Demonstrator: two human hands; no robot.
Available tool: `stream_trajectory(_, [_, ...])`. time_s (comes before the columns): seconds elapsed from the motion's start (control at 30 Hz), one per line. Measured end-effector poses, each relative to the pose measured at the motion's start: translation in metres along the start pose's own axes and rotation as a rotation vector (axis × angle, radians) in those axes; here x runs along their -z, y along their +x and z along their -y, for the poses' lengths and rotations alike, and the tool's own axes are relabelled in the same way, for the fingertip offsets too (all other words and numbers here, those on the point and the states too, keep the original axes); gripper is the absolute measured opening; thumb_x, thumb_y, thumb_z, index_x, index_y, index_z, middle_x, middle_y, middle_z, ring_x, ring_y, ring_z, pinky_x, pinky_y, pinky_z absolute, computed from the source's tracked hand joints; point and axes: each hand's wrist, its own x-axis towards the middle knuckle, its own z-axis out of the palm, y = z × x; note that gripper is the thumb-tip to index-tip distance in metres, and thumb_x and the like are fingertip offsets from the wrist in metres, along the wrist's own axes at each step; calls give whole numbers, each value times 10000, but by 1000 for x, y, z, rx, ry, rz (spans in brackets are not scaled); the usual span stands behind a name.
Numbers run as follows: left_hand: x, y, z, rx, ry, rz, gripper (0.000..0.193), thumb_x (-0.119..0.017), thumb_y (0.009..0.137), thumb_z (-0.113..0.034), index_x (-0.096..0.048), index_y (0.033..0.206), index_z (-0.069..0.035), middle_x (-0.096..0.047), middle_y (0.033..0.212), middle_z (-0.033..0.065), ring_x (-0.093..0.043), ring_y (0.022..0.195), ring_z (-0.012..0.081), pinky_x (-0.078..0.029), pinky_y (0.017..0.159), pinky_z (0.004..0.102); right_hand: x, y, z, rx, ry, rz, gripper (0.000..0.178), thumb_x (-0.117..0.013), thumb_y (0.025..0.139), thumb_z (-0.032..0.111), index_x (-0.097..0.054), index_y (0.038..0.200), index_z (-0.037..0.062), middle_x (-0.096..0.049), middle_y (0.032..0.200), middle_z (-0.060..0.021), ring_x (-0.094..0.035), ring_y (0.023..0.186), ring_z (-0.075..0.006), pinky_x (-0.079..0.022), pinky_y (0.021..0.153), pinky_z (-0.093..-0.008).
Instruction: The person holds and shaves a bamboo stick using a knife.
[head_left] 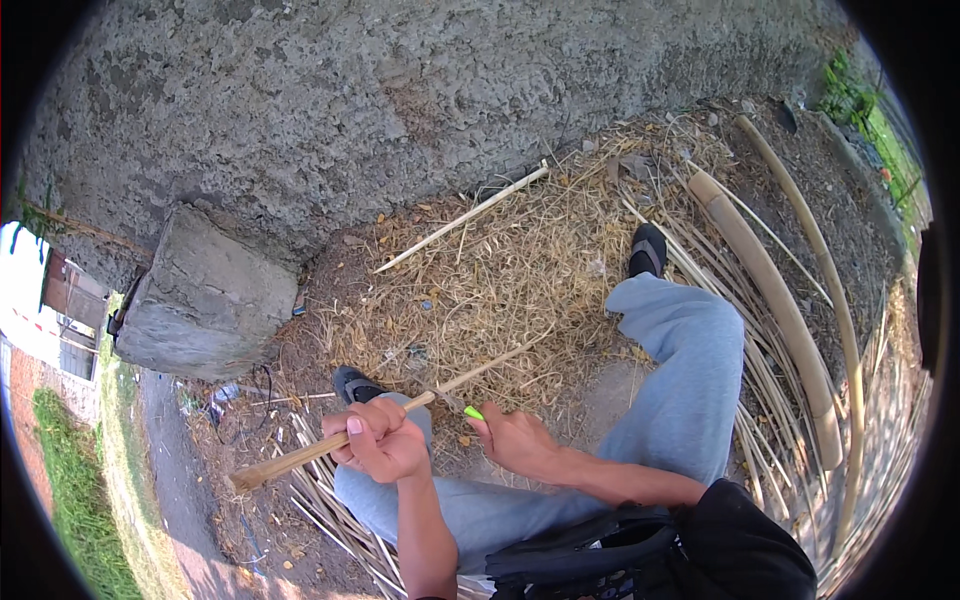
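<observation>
My left hand (385, 440) is closed around a bamboo strip (290, 461), which slants from a thick end at the lower left up to a thin tip at the right. In my right hand (522, 445) is a small knife (472, 412) with a bright green handle. Its short blade lies against or very close to the strip, just right of my left hand; whether it cuts in cannot be made out. Most of the knife handle is hidden by the fingers. Both hands are in front of my bent legs, over the ground.
Pale shavings (500, 280) cover the ground between my feet. A rough wall (420, 90) rises ahead, with a concrete block (215, 300) at left. A loose strip (465, 218) lies near the wall. Thick bamboo poles (765, 280) and many thin strips (330, 500) lie beside my legs.
</observation>
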Motion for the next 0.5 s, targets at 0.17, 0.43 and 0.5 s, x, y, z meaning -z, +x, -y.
stream_trajectory(0.17, [-5,-4,-1,-18,10,63,215,-447,925,-66,-312,765,-113,-242,510,-30,-160,390,46,-149,338,244,7,-11,14,-33,2,41,334,-460,1012,327,-495,971,-3,-578,546,-233,-591,509,-467,-469,477,-567])
stream_trajectory(0.43, [6,-2,1,-14,-33,-48,240,-491,881,-67,-316,719,-97,-273,477,-28,-203,368,50,-186,326,229,6,-7,21,-20,-10,34,344,-460,1014,331,-507,955,-5,-573,542,-225,-592,513,-467,-468,478,-568])
stream_trajectory(0.5, [-15,-8,-2,-16,-7,-80,245,-492,887,-71,-316,719,-99,-275,476,-28,-208,369,50,-186,326,229,1,-5,7,-25,2,1,345,-467,1012,328,-507,945,-8,-569,536,-229,-593,510,-465,-470,474,-566])
